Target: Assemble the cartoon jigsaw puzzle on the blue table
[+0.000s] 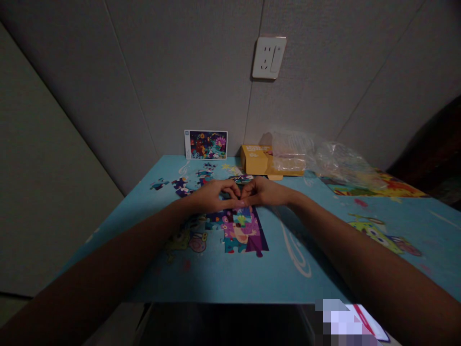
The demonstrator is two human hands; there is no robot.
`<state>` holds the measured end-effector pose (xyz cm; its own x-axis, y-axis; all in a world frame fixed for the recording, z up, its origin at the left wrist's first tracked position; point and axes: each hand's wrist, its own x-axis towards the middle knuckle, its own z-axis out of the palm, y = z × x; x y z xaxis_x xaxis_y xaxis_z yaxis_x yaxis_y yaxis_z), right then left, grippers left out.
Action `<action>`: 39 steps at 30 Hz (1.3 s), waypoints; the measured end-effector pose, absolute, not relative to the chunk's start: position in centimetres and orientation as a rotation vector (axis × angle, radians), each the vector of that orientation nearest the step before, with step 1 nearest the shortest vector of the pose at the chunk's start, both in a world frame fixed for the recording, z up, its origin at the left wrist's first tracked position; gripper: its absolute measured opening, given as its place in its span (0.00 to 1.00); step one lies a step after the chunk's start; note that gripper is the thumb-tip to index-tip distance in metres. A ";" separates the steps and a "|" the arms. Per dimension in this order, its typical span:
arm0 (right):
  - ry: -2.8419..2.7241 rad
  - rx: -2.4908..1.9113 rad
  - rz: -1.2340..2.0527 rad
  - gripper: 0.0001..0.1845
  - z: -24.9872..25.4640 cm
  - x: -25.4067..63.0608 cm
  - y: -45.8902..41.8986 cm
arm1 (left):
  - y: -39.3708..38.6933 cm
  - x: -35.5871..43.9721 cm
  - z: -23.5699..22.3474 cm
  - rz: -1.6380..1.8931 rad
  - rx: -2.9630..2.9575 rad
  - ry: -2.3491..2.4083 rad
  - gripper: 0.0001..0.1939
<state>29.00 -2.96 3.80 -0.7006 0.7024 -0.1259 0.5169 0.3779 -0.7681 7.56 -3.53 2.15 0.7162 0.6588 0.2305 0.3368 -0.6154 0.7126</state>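
Note:
My left hand (214, 196) and my right hand (267, 192) meet at the fingertips over the table's middle. Both are closed in a pinch on a small jigsaw piece, mostly hidden by the fingers, at the upper edge of a joined jigsaw section (242, 233). This section shows a pink-purple figure on a dark purple ground. Part of it runs left beneath my left forearm. Left of and beyond my left hand lie loose and joined jigsaw pieces (180, 183). Just past my fingers, more jigsaw pieces (243, 179) are partly covered by the hands.
A reference picture card (206, 145) leans on the wall. Right of it are a yellow box (255, 161) and crumpled clear plastic packaging (334, 158), with a colourful flat sheet (389, 185) below. The blue patterned table (259, 283) ends near me; a wall socket (269, 57) is above.

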 end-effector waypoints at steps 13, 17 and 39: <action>-2.887 -1.312 1.917 0.28 5.3 27.5 -5.9 | -4.1 8.2 1.8 0.488 2.833 0.455 0.12; -2.903 -1.415 1.931 0.28 5.9 27.3 -6.4 | -4.0 8.2 1.6 0.447 2.859 0.457 0.14; -2.892 -1.342 1.940 0.37 5.0 27.7 -5.6 | -5.8 9.9 0.5 0.357 2.405 0.041 0.09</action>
<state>27.72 -5.64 4.98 -0.5941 0.2207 -0.7735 0.7994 0.2684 -0.5375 9.88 -5.77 0.48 0.9616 0.1249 0.2444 -0.0665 -0.7580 0.6489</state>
